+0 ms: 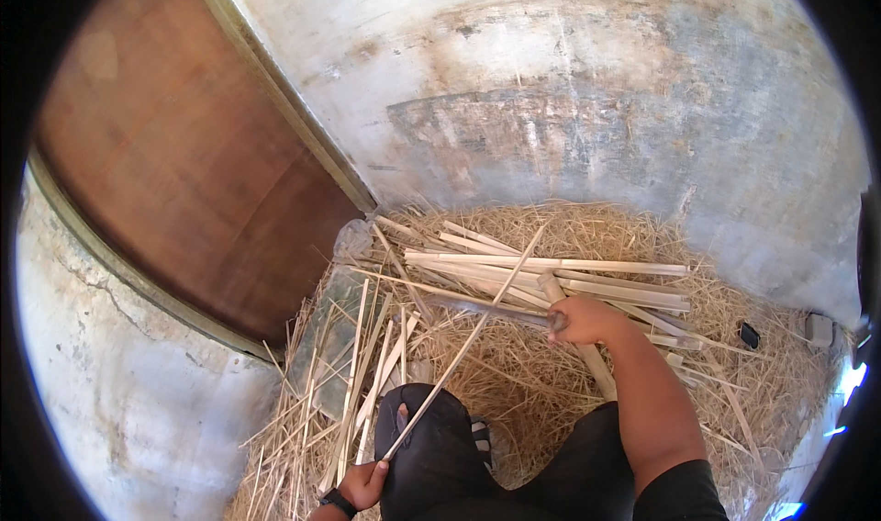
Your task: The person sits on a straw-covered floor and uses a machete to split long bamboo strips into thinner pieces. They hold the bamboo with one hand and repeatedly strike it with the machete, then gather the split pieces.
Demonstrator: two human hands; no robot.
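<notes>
While straw shavings [569, 374] and split bamboo slats [551, 268] crowd the floor, left hand [364, 484] pinches a long bamboo strip [468, 337]; right hand [583, 319] fists a knife [496, 308]. Small black object [750, 336] lies right.

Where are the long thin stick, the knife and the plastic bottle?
long thin stick [468, 342], head view, middle of its length.
knife [496, 308], head view, middle of the blade.
plastic bottle [351, 239], head view, its clear body.
</notes>
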